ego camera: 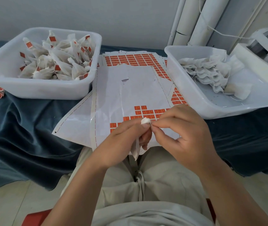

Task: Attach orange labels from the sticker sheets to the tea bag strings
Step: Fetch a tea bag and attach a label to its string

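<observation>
My left hand (pixel 126 137) grips a white tea bag (pixel 145 121) by its gathered top, and the bag's body hangs down below the fingers. My right hand (pixel 182 128) pinches at the bag's top with thumb and forefinger; the string there is too small to make out. Both hands hover over the near edge of a sticker sheet (pixel 130 92) that is mostly peeled, with orange labels (pixel 146 111) left in its lower part. A fuller sheet of orange labels (pixel 130 59) lies behind it.
A white tub (pixel 37 88) on the left holds several labelled tea bags. A white tub (pixel 228 110) on the right holds unlabelled bags. Blue cloth (pixel 24 128) covers the table. White tubes (pixel 195 18) and a tape-like roll (pixel 265 41) stand at the back right.
</observation>
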Available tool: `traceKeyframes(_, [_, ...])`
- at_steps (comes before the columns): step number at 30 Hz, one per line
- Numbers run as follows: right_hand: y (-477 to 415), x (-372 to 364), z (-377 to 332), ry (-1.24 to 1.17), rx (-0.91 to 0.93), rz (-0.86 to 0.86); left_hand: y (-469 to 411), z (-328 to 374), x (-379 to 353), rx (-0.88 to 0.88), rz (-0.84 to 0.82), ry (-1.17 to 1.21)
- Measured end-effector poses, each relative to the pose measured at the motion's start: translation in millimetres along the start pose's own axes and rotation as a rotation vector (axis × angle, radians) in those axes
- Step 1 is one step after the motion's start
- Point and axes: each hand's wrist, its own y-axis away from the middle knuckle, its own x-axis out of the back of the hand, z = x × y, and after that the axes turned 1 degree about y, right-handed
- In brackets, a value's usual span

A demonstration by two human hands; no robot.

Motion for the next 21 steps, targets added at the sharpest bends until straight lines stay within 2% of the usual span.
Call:
traceKeyframes(2, [0,0,-1,0.045,-0.034,0.000,0,2,0,0.009,-0.003,-0.052])
traceKeyframes(4, [0,-2,-5,-0.046,-0.192,-0.042,-1,2,1,0.039,-0.002,-0.034])
traceKeyframes(9, [-3,-1,-5,-0.713,-0.670,-0.351,-1,1,2,0.142,0.001,0.209])
traceKeyframes(11, [-3,-1,-2,-0.863,-0.822,-0.401,0,1,0,0.160,-0.035,0.283])
traceKeyframes(15, [-3,-2,0,-0.877,-0.885,-0.394,-1,2,-3,0.172,-0.061,0.287])
traceKeyframes(18, [-4,6,4,-0.921,-0.923,-0.464,-1,2,-4,0.181,-0.100,0.333])
traceKeyframes(21, [-6,18,6,-0.707,-0.801,-0.567,-1,0,-6,0.185,-0.144,0.337])
